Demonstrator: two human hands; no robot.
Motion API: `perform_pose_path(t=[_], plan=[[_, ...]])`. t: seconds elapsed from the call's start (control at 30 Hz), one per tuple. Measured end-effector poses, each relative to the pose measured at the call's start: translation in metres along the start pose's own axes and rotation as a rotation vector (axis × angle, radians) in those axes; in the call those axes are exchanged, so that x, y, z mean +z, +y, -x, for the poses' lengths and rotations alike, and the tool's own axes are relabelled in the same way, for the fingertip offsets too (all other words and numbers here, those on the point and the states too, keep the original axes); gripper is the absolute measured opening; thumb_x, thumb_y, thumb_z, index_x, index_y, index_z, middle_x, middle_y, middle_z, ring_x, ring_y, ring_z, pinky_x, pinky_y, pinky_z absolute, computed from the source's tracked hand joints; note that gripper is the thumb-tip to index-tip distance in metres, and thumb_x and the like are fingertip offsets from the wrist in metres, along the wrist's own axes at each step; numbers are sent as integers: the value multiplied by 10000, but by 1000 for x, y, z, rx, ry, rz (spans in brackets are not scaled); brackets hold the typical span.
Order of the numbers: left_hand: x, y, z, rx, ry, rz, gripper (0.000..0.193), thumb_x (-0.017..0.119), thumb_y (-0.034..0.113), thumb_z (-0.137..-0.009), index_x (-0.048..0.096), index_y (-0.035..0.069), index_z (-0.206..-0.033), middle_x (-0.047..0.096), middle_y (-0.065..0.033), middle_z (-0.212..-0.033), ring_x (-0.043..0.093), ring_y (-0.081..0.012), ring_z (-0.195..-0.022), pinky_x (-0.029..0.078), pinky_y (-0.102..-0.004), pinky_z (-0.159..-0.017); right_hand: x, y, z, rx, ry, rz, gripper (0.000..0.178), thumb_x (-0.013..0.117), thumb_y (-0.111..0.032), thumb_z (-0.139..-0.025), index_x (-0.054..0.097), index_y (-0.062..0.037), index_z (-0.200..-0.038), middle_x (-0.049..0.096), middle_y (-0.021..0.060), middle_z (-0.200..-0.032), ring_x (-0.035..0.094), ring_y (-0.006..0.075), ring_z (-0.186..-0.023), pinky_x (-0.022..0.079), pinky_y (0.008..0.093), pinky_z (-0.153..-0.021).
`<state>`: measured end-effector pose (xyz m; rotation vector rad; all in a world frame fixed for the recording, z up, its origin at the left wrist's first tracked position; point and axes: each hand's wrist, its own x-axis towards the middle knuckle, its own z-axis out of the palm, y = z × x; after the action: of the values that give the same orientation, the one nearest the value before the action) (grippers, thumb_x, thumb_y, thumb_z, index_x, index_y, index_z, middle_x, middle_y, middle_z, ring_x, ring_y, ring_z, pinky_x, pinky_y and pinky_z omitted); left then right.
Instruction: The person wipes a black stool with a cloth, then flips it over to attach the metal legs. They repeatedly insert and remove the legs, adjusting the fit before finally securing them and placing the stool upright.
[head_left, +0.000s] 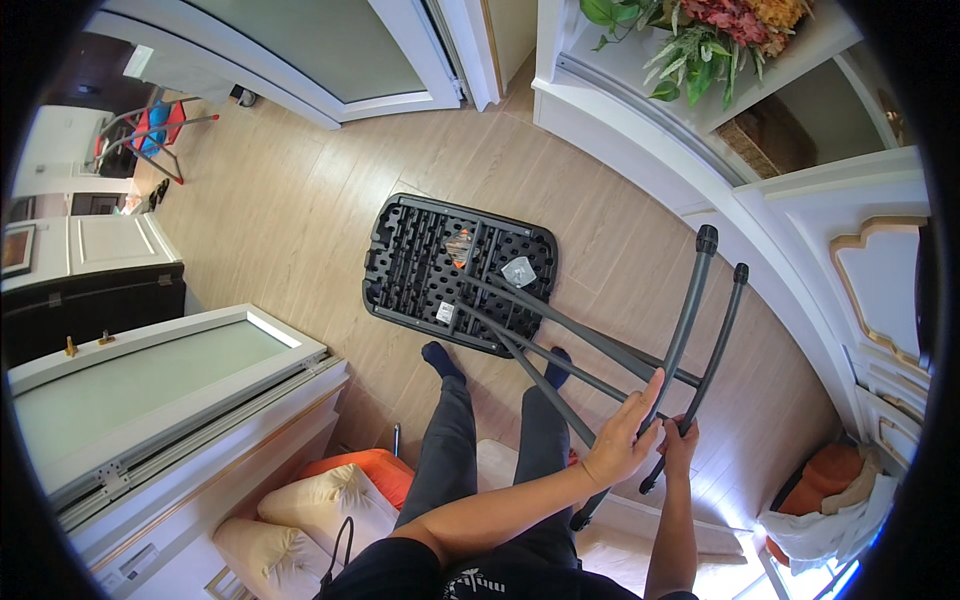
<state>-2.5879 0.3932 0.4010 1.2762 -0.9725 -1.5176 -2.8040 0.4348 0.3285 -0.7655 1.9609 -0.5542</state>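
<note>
A black plastic folding tabletop [400,290] lies underside up on the floor, its ribbed and perforated side showing. Grey tubular legs [560,325] rise from it toward me, ending in a thick crossbar [688,300] and a thinner crossbar [722,350], both with black end caps. My left hand [622,438] is closed around the thick bar, its index finger stretched along the tube. Close beside it, my right hand [681,445] grips the thinner bar with its fingers. Part of each bar is hidden by the hands.
My feet in dark socks [440,360] stand at the tabletop's near edge. White cabinets with flowers [735,40] line the right. Glazed white doors [330,45] stand ahead and at left. Cushions [330,505] lie lower left; a red-blue folding chair [160,130] stands far left.
</note>
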Motion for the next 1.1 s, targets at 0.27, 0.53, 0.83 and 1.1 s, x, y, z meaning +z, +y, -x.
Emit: perform_pose_path(t=[0.27,0.53,0.83,1.1], plan=[[-1,-1,-1,7,3,-7,673,540,-1,-853,233,62,-1449,504,-221,-1198,540,-331,-967,431,-289,-844,6,-16,17,25,-5,71,190,616,-87,-808,458,-57,-909,475,9,-630,462,91,-433,412,231,-369],[-9,3,-2,18,15,-7,667,540,-5,-851,242,52,-1444,511,-221,-1181,535,-332,-971,424,-288,-851,15,-26,28,40,2,65,211,607,-55,-804,453,-57,-948,481,11,-673,478,91,-467,429,226,-385],[-14,3,-1,-79,-40,47,661,541,-8,-849,252,50,-1441,494,-226,-1226,536,-330,-986,424,-296,-862,18,-22,25,55,13,80,194,590,-36,-806,453,-53,-943,481,12,-660,474,89,-465,437,228,-386],[-12,1,-5,77,27,21,696,517,-13,-846,206,90,-1460,482,-214,-1067,515,-340,-862,439,-319,-759,19,-27,25,52,14,105,159,574,-41,-819,452,-53,-920,472,12,-631,461,84,-446,427,228,-379]])
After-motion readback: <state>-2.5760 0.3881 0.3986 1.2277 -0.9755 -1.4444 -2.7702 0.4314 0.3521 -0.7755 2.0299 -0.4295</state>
